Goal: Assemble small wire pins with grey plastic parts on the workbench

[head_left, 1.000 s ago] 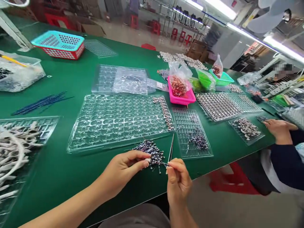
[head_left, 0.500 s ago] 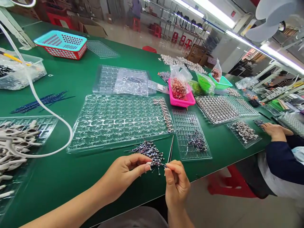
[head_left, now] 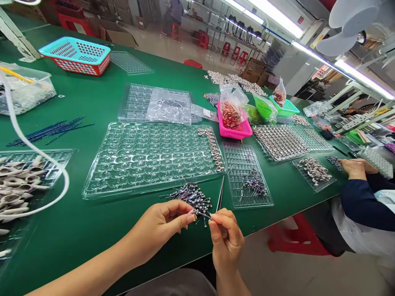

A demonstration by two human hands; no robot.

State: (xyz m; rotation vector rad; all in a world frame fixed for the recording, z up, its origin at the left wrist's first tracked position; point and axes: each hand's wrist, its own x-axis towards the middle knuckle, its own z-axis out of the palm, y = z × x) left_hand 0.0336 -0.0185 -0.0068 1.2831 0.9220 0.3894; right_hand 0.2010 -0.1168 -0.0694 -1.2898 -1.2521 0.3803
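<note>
In the middle of the head view, my left hand (head_left: 166, 220) pinches a small pale part, mostly covered by the thumb and fingertips. My right hand (head_left: 227, 238), just beside it, has thumb and forefinger closed on thin dark wires (head_left: 203, 213) stretching between the hands. Right behind the fingers lies a pile of small wired components (head_left: 194, 195) with pale heads. Metal tweezers (head_left: 220, 193) rest to the right of this pile. Farther back is a clear moulded tray (head_left: 148, 158) with a column of grey-white parts (head_left: 214, 149) along its right side.
A smaller clear tray (head_left: 231, 176) holds more wired pieces. At left are a tray of grey-white parts (head_left: 21, 176), a white cable (head_left: 63, 187) and dark wires (head_left: 52, 130). A pink basket (head_left: 234, 132) stands behind. At right, a co-worker's hands (head_left: 358, 167) are over the table.
The white cable at left has shifted leftward. The view has moved slightly. Both hands keep their pinches, with the right hand a little closer to the left.
</note>
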